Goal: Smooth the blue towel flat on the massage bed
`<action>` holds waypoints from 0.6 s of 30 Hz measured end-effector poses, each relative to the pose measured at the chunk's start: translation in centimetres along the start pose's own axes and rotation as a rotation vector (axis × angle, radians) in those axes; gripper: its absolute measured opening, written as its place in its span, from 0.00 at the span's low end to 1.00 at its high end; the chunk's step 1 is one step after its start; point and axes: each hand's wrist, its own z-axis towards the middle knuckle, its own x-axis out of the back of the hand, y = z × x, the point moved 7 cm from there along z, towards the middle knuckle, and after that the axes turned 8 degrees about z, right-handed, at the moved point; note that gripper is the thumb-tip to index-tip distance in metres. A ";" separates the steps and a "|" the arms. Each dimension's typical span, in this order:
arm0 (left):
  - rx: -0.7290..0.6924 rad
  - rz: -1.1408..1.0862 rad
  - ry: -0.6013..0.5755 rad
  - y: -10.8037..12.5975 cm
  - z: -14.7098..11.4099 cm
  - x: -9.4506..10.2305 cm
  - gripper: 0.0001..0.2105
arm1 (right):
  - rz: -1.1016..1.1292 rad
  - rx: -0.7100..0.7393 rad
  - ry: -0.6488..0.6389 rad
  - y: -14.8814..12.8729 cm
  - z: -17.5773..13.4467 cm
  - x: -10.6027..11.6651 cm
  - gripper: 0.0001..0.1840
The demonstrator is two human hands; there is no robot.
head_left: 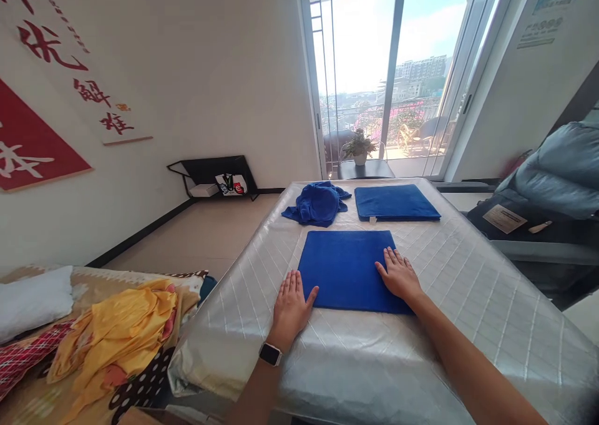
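A blue cloth [349, 269], flat and rectangular, lies right in front of me on a silvery quilted mattress [468, 288]. My left hand [292, 306] rests at its left edge, fingers stretched out and thumb over the cloth. On the right edge lies my right hand [397, 272], flat with its fingers apart. Neither hand grips anything. Beyond the cloth, a crumpled blue cloth [318, 203] sits at the far left. To the right of that is a neatly folded blue cloth stack [395, 201] with a small white tag at its front edge.
Lower left, a yellow cloth [124, 319] and a white pillow [35, 300] lie on bedding. A potted plant [359, 147] stands on a chair [367, 170] before the glass door. Dark furniture with a grey-blue padded item [556, 169] borders the mattress on the right.
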 end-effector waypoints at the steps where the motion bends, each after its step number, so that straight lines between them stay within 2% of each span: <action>1: 0.057 0.017 0.013 -0.5 -0.1 0.2 0.42 | 0.020 -0.010 -0.011 0.3 0.1 -0.5 0.37; 3: 0.114 0.032 0.038 -1.1 -0.3 0.8 0.42 | 0.040 0.000 -0.032 0.5 0.2 -1.3 0.37; 5: 0.110 0.025 0.062 -1.1 -0.4 1.7 0.41 | 0.044 0.004 -0.037 0.7 0.1 -1.4 0.37; 8: -0.015 -0.015 0.052 0.9 -0.4 3.3 0.38 | 0.046 -0.013 -0.049 0.6 0.0 -1.3 0.37; 10: -0.184 -0.040 0.016 4.1 -0.1 4.2 0.37 | 0.044 -0.016 -0.046 0.5 0.1 -1.2 0.37; 14: -0.517 -0.070 0.020 13.0 2.0 5.6 0.38 | 0.024 -0.001 -0.021 0.4 0.0 -1.1 0.36; 16: -0.587 -0.079 0.038 17.1 4.1 5.3 0.38 | 0.006 0.016 -0.012 0.4 -0.1 -1.1 0.36; 18: -0.603 -0.082 0.035 20.3 6.4 4.4 0.36 | -0.013 0.038 -0.014 0.3 -0.3 -1.1 0.34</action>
